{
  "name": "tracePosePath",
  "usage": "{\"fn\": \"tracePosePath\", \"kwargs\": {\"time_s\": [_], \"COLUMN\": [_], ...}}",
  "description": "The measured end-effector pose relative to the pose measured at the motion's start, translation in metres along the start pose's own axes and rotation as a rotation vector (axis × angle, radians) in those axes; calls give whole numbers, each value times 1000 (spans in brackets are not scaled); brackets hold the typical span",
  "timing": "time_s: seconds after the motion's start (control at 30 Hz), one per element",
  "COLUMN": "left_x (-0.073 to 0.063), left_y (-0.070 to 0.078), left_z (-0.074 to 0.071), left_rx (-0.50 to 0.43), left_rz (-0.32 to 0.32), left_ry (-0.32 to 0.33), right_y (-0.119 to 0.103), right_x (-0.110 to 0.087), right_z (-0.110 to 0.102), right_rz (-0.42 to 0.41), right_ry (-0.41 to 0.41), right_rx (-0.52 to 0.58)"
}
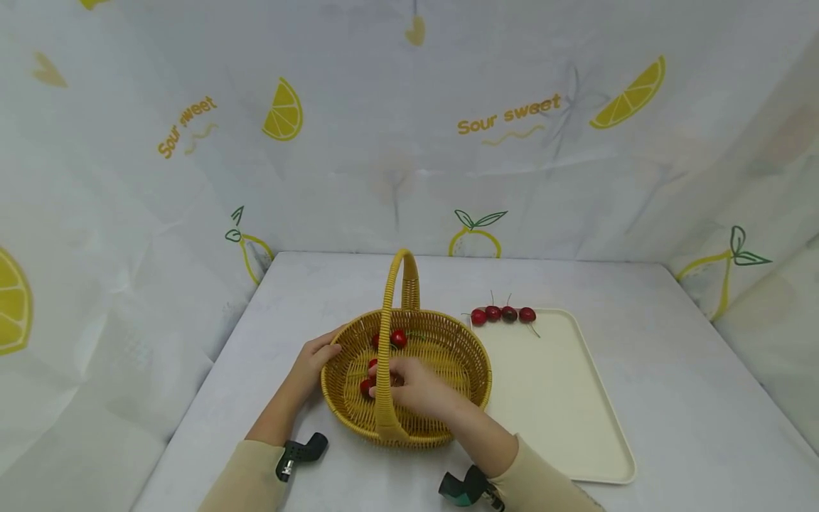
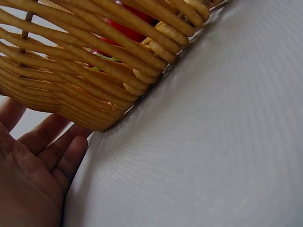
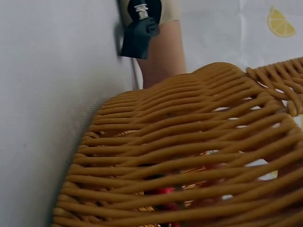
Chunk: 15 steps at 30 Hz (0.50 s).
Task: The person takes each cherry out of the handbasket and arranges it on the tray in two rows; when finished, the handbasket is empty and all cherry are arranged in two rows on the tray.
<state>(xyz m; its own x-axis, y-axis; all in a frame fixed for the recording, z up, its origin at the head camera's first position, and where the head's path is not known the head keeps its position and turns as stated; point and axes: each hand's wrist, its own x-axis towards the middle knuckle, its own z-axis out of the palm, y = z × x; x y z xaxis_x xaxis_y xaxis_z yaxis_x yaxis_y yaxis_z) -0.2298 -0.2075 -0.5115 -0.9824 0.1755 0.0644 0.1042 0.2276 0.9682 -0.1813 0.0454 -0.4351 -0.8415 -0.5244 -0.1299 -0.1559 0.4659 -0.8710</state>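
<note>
**A:** What does the head view give me?

**B:** I have the wicker basket (image 1: 472, 359) on the desk (image 1: 678, 398), with my left hand (image 1: 318, 358) holding its rim: thumb over the top, fingers along the outside. I judge that grip is there to stop it sliding while the right hand (image 1: 419, 389) works inside. That one dips past the handle (image 1: 384, 348) among the cherries (image 1: 399, 338); the handle hides its fingertips, so I can't tell whether they pinch one or only touch.

**A:** And outside the basket?

**B:** Four cherries (image 1: 493, 313) sit in a row along the far edge of a cream tray (image 1: 550, 405), just beside the basket. I'd guess the two stand close for an easy reach, and the row looks deliberate.

**A:** Surface and room?

**B:** The desk is pale and smooth. Behind it I see a creased white cloth (image 1: 358, 185) printed with lemon slices (image 1: 283, 110) and "Sour sweet" lettering (image 1: 510, 114).

**A:** Left wrist?

**B:** My fingers reach against the basket's outer wall, low by the desk; red shows through the weave.

**A:** Right wrist?

**B:** Mostly weave, with red glints in the gaps. My right hand doesn't show there; beyond the basket is a forearm (image 3: 163, 59), likely the left, wearing a black device (image 3: 137, 40).
</note>
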Motion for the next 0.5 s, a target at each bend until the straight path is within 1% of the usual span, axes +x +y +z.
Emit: {"fn": "tracePosePath", "kwargs": {"time_s": [0.07, 0.17, 0.23, 0.3, 0.33, 0.43, 0.5], "left_x": [0, 0, 0, 0, -1, -2, -2], "left_y": [0, 1, 2, 3, 3, 2, 2], "left_z": [0, 1, 1, 1, 1, 2, 2], "left_rx": [-1, 4, 6, 10, 14, 20, 18], "left_rz": [-1, -8, -6, -6, -7, -1, 0], "left_ry": [-2, 0, 1, 2, 5, 7, 9], "right_y": [2, 4, 5, 5, 6, 6, 7], "right_x": [-1, -3, -3, -4, -4, -4, -4], "right_z": [3, 6, 7, 8, 8, 9, 10], "right_rz": [-4, -58, -97, -107, -98, -75, -75], "right_ry": [-45, -123, -157, -174, -176, -174, -164], "right_rx": [-75, -204, -264, -285, -287, -295, -300]}}
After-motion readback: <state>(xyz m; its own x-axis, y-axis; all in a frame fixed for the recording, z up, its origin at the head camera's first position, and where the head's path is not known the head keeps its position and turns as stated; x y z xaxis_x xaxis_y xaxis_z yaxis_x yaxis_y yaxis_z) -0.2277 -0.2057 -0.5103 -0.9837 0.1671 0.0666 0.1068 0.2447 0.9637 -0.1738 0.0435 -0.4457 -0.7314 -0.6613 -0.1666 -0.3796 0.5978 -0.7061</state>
